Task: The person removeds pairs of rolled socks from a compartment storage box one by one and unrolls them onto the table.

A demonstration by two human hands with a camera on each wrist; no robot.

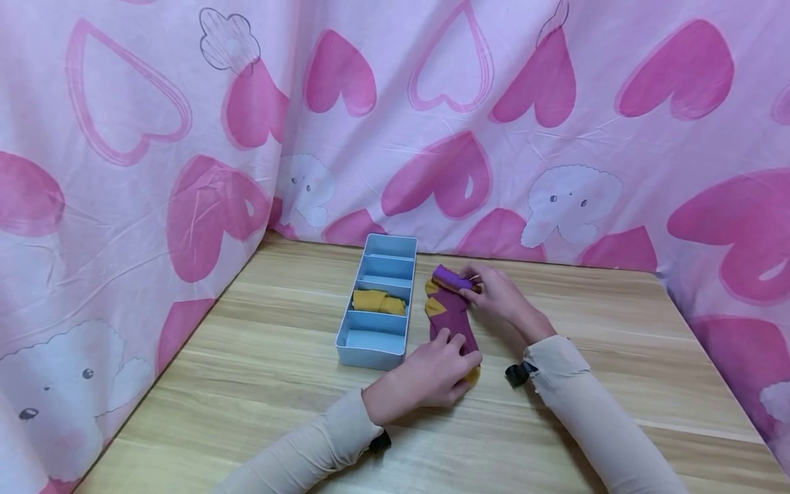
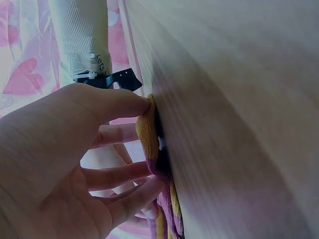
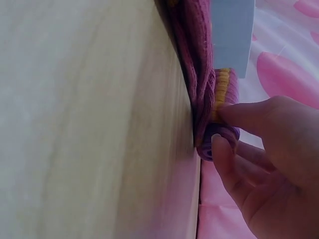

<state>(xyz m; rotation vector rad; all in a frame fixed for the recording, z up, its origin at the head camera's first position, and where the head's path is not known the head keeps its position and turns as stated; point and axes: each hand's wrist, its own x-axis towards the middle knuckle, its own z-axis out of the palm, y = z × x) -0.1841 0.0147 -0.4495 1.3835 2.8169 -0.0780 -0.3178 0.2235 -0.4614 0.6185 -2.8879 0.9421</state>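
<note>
A pair of plum socks (image 1: 450, 321) with mustard heels and toes lies lengthwise on the table, the far end rolled up into a small purple roll (image 1: 450, 278). My right hand (image 1: 503, 298) pinches that roll at its right end. In the right wrist view the coiled layers of the roll (image 3: 218, 142) show between thumb and finger. At the near end my left hand (image 1: 428, 374) holds the mustard toe (image 2: 146, 132) between thumb and fingers, lifted slightly at its edge. Part of the near end is hidden under the left hand in the head view.
Left of the socks stands a light blue divided box (image 1: 372, 358). A mustard rolled bundle (image 1: 378, 302) sits in its second compartment from the front. Pink heart-patterned cloth (image 1: 432, 171) hangs along the back and both sides of the wooden table (image 1: 259, 384).
</note>
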